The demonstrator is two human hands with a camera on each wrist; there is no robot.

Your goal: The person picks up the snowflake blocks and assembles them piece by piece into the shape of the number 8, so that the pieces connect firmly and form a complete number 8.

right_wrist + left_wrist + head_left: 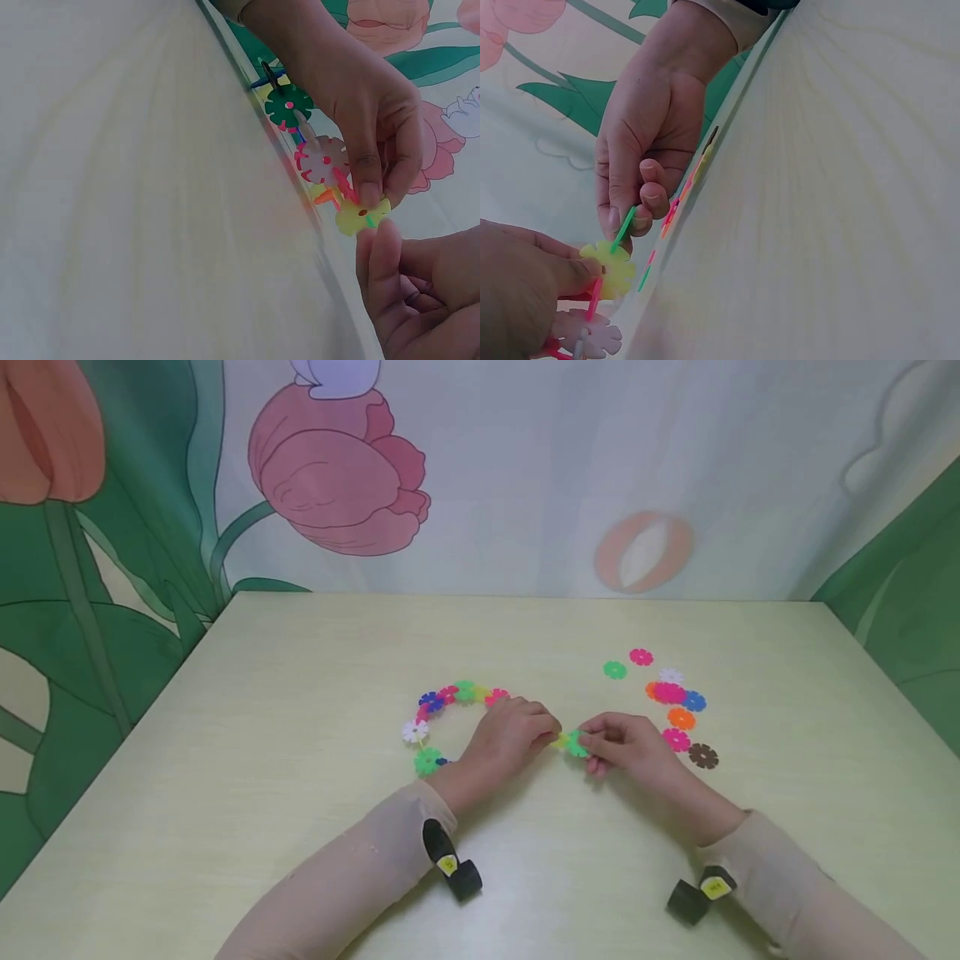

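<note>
Head view: reaches in from both sides with fingers bent, pinches yellow disc [559,741] at chain [464,692] end with left hand [510,733], green disc [577,744] with right hand [633,750]. At left wrist, shows pale disc [600,339] linked by pink disc [595,298], covered by left hand from head. Counts two hands, one chain, at least nine loose discs [682,719] on table [570,877].

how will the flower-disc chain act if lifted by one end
The chain may flex, being made of separate discs. It looks light, since they are thin. A tug might part it, as they seem joined only at their edges.
</note>
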